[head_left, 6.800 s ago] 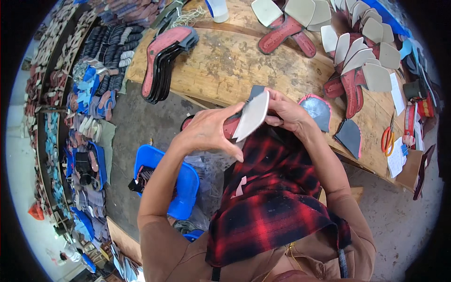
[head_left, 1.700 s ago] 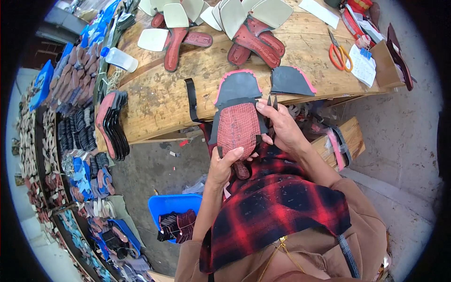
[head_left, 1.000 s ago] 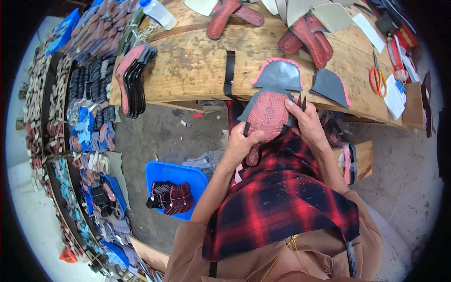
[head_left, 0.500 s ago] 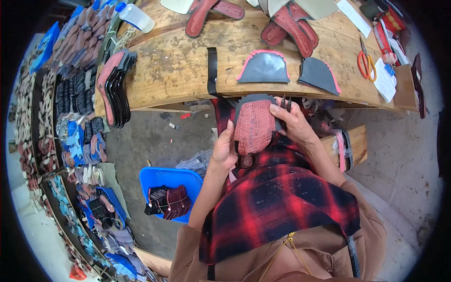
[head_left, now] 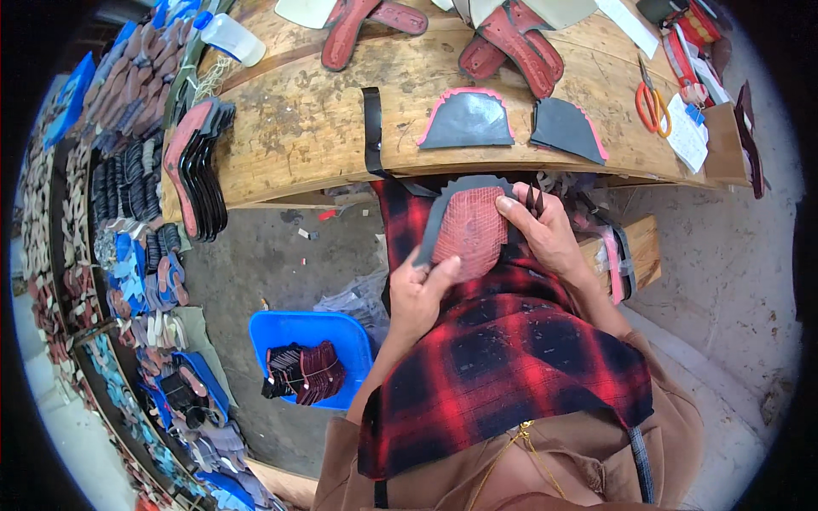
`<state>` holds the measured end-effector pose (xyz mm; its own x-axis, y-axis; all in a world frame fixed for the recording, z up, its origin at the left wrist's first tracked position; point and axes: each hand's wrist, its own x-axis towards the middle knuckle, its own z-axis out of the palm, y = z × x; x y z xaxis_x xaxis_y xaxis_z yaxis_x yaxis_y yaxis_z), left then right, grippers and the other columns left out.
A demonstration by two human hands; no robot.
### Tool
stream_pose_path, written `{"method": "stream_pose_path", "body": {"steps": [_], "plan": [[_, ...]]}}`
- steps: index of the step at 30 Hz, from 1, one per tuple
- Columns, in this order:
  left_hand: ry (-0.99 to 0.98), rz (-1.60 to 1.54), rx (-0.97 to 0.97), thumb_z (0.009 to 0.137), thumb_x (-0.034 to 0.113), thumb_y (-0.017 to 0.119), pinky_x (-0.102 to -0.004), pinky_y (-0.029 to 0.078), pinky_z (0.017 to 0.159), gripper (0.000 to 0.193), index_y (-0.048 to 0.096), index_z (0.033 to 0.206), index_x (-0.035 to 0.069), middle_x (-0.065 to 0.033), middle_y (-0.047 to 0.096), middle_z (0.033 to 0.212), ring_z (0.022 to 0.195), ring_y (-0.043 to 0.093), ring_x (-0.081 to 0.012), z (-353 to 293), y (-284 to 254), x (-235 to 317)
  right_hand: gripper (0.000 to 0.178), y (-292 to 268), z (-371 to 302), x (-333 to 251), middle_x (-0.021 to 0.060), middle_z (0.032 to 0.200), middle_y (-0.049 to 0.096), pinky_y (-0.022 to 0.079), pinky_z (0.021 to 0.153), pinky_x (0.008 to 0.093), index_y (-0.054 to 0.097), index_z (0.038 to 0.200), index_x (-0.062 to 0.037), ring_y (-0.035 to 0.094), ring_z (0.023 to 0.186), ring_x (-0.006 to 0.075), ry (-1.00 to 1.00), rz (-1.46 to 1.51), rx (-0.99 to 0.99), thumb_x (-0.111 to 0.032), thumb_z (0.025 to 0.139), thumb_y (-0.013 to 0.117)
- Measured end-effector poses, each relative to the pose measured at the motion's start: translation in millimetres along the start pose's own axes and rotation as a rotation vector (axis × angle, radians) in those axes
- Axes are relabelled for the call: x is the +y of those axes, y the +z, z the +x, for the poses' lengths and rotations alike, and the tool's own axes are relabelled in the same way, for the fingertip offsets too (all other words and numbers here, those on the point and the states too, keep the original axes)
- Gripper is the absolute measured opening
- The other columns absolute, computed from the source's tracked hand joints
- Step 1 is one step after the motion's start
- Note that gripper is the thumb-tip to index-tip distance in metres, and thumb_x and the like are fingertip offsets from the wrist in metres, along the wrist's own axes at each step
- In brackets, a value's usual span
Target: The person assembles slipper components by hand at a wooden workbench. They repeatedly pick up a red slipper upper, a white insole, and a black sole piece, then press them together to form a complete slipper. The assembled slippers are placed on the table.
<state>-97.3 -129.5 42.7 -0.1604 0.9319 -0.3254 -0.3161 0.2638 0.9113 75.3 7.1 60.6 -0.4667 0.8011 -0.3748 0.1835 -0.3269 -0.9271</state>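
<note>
Over my lap I hold a shoe-upper piece (head_left: 470,226) with a reddish mesh-patterned lining and a dark, notched border. My left hand (head_left: 417,294) is closed on its lower left part, thumb across the lining. At its upper right edge, my right hand (head_left: 545,226) grips it with the thumb on the lining. A dark pointed tool (head_left: 534,200), its two tips showing, sticks up between the fingers of that same hand; its kind is unclear. Ahead on the bench lie two dark curved pieces with pink jagged edges, one nearer the middle (head_left: 467,121) and one further right (head_left: 569,129).
The wooden bench (head_left: 298,128) carries a black strap (head_left: 372,128), orange-handled scissors (head_left: 652,106), red-and-black strap pieces (head_left: 515,51), a stack of sole-shaped pieces (head_left: 196,170) and a bottle (head_left: 234,43). A blue bin (head_left: 354,341) with bundled pieces stands below left. Packed shelves (head_left: 64,281) line the left.
My left hand has moved from the piece's left side onto its lower part, thumb now over the lining. The piece has tilted, showing more dark border on the left. The view has shifted slightly.
</note>
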Motion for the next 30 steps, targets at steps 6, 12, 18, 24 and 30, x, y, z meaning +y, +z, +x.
{"method": "stream_pose_path", "body": {"steps": [6, 12, 18, 24, 30], "plan": [[0.047, -0.262, 0.107, 0.093, 0.006, 0.063, -0.0229, 0.048, 0.078, 0.027, 0.057, 0.117, -0.003, -0.0058, 0.067, 0.103, 0.088, 0.062, -0.0077, 17.8, 6.4, 3.3, 0.02, 6.5, 3.0, -6.3, -0.0096, 0.074, 0.053, 0.033, 0.041, 0.018, 0.061, 0.095, -0.0133, 0.045, 0.053, 0.0003, 0.168, 0.305, -0.041, -0.033, 0.093, 0.064], [0.057, -0.375, 0.078, 0.09, 0.003, 0.066, -0.0263, 0.051, 0.084, 0.026, 0.057, 0.114, -0.002, -0.0085, 0.067, 0.106, 0.094, 0.063, -0.01, 27.5, 2.5, -3.8, 0.027, 1.4, 16.9, -2.9, -0.0064, 0.084, 0.063, 0.032, 0.038, 0.019, 0.062, 0.108, -0.0107, 0.054, 0.059, 0.0011, 0.258, 0.438, -0.085, -0.023, 0.085, 0.071], [0.044, -0.349, 0.075, 0.088, 0.004, 0.069, -0.0285, 0.051, 0.085, 0.029, 0.056, 0.114, -0.002, -0.0094, 0.067, 0.107, 0.095, 0.063, -0.0115, 32.8, -2.9, -8.7, 0.028, -4.0, 20.7, -17.2, -0.0059, 0.08, 0.061, 0.025, 0.034, 0.0181, 0.062, 0.109, -0.008, 0.049, 0.052, 0.0001, 0.146, 0.379, -0.11, -0.015, 0.083, 0.071], [0.395, 0.541, 0.315, 0.076, 0.02, 0.083, -0.0339, 0.048, 0.091, 0.072, 0.037, 0.128, -0.001, -0.0178, 0.058, 0.119, 0.107, 0.058, -0.0191, 40.0, 6.2, -31.8, 0.024, 7.4, 38.2, -17.2, -0.0075, 0.077, 0.058, 0.026, 0.036, 0.0178, 0.061, 0.112, -0.0106, 0.047, 0.053, -0.0011, 0.053, 0.574, 0.022, -0.02, 0.09, 0.067], [-0.052, -0.876, -0.133, 0.099, 0.044, 0.047, -0.0217, 0.033, 0.049, 0.051, 0.045, 0.127, 0.001, -0.0034, 0.042, 0.076, 0.056, 0.037, -0.0076, 46.0, -3.1, 0.5, 0.044, 32.2, 51.3, -53.0, 0.0044, 0.1, 0.06, 0.04, 0.045, 0.0204, 0.055, 0.123, -0.003, 0.059, 0.072, 0.0125, -0.19, 0.607, -0.003, -0.033, 0.094, 0.065]]}}
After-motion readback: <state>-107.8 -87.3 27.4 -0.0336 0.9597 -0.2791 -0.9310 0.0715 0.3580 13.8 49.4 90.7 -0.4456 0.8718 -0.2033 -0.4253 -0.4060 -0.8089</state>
